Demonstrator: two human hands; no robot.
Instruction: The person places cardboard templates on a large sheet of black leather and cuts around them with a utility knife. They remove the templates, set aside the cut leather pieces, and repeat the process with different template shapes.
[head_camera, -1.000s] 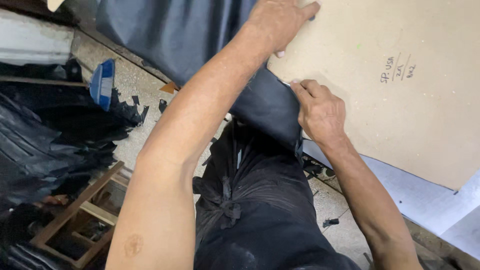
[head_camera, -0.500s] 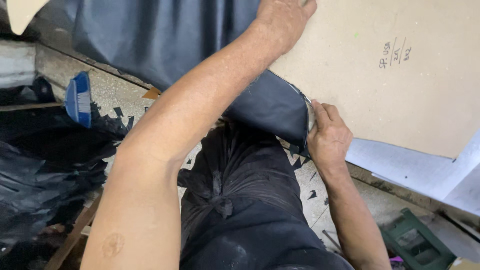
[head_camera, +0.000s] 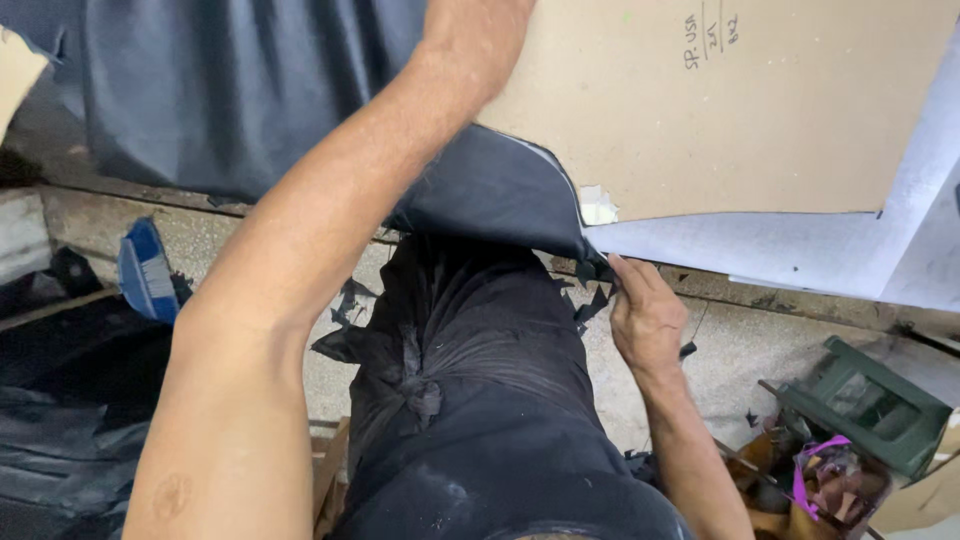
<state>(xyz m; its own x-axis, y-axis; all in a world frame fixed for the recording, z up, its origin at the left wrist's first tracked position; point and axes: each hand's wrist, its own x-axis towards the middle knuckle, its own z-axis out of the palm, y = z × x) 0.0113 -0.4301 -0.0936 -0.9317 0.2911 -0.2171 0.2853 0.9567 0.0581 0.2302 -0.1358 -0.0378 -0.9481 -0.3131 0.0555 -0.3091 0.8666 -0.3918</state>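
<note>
Cutting along the brown pattern board (head_camera: 720, 110) looks like the step in hand: dark sheet (head_camera: 500, 190) hangs over the bench's near edge, right hand (head_camera: 645, 315) pinching its trimmed corner; left hand (head_camera: 470, 30) presses above, fingers unseen, grip untellable

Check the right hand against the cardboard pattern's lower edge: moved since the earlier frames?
Yes. The right hand has dropped off the cardboard pattern and now sits below its lower edge, at the hanging dark fabric.
</note>
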